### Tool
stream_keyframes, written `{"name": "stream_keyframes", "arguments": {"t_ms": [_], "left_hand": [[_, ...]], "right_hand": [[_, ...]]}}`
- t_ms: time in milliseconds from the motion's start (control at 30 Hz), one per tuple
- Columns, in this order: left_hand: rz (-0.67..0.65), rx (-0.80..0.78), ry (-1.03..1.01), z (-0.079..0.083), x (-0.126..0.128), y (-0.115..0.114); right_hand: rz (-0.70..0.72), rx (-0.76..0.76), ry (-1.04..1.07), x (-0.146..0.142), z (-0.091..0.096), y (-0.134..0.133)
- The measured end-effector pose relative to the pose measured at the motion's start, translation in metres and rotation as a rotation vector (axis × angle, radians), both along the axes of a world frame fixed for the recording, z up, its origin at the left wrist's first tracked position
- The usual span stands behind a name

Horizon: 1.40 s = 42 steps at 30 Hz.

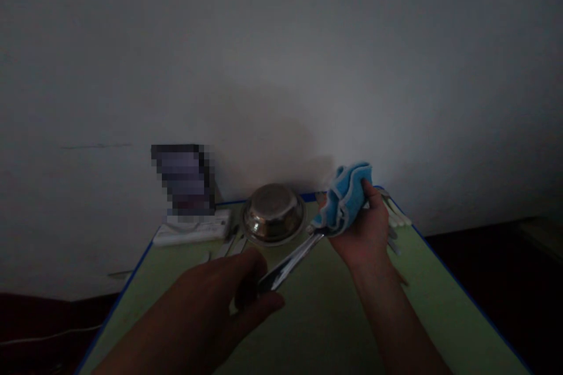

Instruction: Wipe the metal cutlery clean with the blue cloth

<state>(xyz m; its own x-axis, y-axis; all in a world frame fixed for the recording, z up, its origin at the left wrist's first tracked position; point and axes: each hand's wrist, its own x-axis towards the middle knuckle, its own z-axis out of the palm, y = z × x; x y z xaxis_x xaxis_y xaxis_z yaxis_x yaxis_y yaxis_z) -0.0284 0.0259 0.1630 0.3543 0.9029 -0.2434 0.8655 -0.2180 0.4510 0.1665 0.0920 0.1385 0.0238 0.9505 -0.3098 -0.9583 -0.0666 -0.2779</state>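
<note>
A shiny piece of metal cutlery slants up to the right above the table, its far end hidden in a blue cloth, so I cannot tell its kind. My left hand is closed on the near end of its handle, between thumb and fingers. Wrapped around the bunched cloth, my right hand is closed too and holds it about the cutlery's other end. Just behind the handle, an upturned metal bowl lies on the table.
The green table with a blue edge stands against a grey wall. At back left, a blurred-out screen leans on a white box. Several pieces of cutlery lie beside the bowl. White-handled utensils lie at the right edge.
</note>
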Motion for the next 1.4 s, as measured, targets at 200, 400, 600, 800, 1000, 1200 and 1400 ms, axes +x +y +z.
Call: {"name": "stream_keyframes", "arguments": {"t_ms": [200,400,600,800,1000,1200,1400], "left_hand": [[-0.012,0.055,-0.046,-0.006,-0.004,0.002],[-0.006,0.132,-0.071,-0.008,-0.006,0.002],[0.104,0.104,-0.018,-0.004,-0.006,0.005],[0.041,0.074,-0.007,-0.014,-0.019,0.003],[0.055,0.045,0.055,-0.016,-0.023,-0.001],[0.048,0.095,0.123,-0.011,-0.017,0.002],[0.011,0.033,0.138,-0.010,-0.005,-0.001]], "right_hand": [[-0.029,-0.004,-0.031,0.002,0.000,-0.001],[-0.063,-0.021,-0.051,0.002,0.000,-0.002],[-0.064,0.032,-0.031,0.001,0.001,-0.002],[-0.086,0.145,-0.038,0.011,-0.006,0.003],[-0.099,0.221,-0.033,0.014,-0.008,0.003],[-0.067,0.264,-0.051,0.003,-0.007,-0.001],[-0.017,0.209,-0.014,-0.011,-0.008,-0.005]]}}
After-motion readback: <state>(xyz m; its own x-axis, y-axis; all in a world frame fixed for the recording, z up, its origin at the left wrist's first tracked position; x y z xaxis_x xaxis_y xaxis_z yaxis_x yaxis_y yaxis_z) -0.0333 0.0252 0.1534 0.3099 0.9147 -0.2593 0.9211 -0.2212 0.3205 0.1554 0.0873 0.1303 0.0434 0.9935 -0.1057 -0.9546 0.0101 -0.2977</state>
